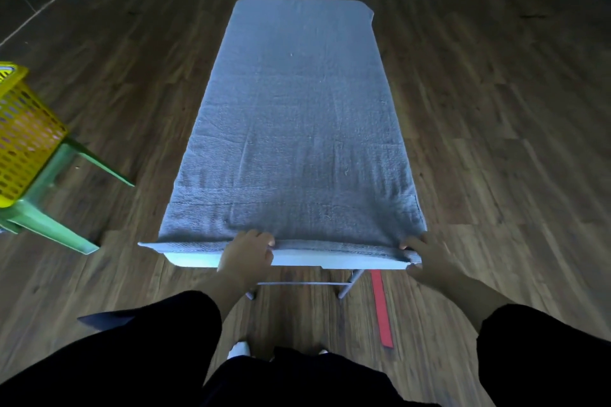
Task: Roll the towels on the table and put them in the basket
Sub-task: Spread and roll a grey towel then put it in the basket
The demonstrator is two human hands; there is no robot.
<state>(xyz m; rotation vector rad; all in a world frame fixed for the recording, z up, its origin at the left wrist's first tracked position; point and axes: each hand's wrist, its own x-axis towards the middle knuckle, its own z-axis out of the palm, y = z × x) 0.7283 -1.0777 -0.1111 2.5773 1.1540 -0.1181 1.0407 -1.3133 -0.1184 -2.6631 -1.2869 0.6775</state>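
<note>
Left hand (246,254): back up, fingers (263,237) curled over the near hem of the towel (297,109), thumb tucked along the hem's front; it grips the hem.
Right hand (428,261): well apart from the left, out at the hem's corner; fingers on top and thumb below, pinching the fold.
Wrists (231,274): both straight, roughly level with each other.
Forearms (463,291): bare, reaching forward and angling inward toward the hands.
Sleeves (148,357): dark, ending short of the wrists.
</note>
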